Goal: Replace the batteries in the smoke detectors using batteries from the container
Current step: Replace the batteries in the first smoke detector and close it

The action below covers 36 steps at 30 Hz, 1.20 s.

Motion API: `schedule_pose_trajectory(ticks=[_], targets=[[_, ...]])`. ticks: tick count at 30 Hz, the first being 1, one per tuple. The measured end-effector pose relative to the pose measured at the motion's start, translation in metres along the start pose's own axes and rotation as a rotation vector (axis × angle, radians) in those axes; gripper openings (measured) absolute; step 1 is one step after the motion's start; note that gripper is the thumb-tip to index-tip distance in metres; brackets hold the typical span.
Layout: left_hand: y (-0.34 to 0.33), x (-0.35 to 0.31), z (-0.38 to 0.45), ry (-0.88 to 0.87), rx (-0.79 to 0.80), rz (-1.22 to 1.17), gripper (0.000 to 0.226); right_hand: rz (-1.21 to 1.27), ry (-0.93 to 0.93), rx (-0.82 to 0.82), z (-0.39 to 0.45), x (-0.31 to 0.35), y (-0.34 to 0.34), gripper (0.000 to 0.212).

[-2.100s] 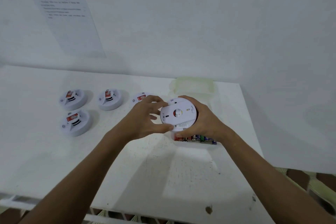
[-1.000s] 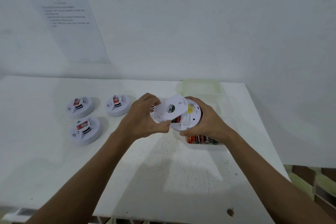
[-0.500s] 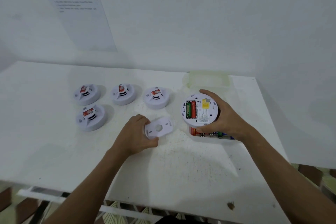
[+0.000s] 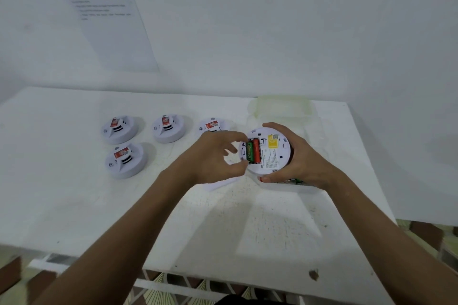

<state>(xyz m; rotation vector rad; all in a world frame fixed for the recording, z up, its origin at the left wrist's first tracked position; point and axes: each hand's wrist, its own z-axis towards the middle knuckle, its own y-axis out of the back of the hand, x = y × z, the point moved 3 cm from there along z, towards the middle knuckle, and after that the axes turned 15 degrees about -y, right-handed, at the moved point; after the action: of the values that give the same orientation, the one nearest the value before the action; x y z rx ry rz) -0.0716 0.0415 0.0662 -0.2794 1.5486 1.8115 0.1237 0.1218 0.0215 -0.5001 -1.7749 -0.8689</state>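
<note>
On the right half of the white tabletop (image 4: 74,200), the right hand (image 4: 301,156) has its grip wrapped round an opened smoke detector (image 4: 269,153), back side up, cover off, with a green battery (image 4: 249,152) and a red battery (image 4: 257,153) lying side by side in the bay. The left hand (image 4: 213,156) is right there at the bay's edge, fingers curled, thumb and fingertips closing on the green cell — whether the grip has actually caught it, I cannot tell. Under the right hand sits the clear container (image 4: 314,131), mostly hidden, a few loose batteries (image 4: 293,181) peeking out below the palm. The removed cover plate (image 4: 220,184) lies flat beneath the left wrist, just a sliver showing. Off to the left, three detectors (image 4: 120,129) stand in a row and a fourth (image 4: 126,160) sits in front of them, all face up with red tags; the left hand blocks part of the third. Behind, a white wall (image 4: 272,32) with a printed sheet (image 4: 106,20) taped up, text too blurred to read.
</note>
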Motion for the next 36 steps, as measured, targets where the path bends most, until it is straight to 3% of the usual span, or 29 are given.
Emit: schedule_pose_trajectory(ticks=[6,23,28,32,36], targets=[[-0.003,-0.011,0.019,-0.062,0.159,0.089,0.053,-0.045,0.025,-0.021,-0.007,0.002,0.003,0.100],[-0.031,-0.033,0.033,-0.082,0.268,0.233,0.043,-0.073,0.030,-0.016,-0.019,-0.005,0.026,0.094],[-0.044,-0.036,0.036,-0.095,0.225,0.275,0.051,-0.045,0.044,-0.009,-0.022,-0.012,0.042,0.089],[-0.054,-0.041,0.041,-0.185,0.153,0.295,0.040,0.009,0.027,-0.020,-0.023,-0.020,0.056,0.091],[-0.062,-0.042,0.044,-0.180,0.044,0.180,0.041,0.042,0.033,-0.045,-0.022,-0.022,0.063,0.091]])
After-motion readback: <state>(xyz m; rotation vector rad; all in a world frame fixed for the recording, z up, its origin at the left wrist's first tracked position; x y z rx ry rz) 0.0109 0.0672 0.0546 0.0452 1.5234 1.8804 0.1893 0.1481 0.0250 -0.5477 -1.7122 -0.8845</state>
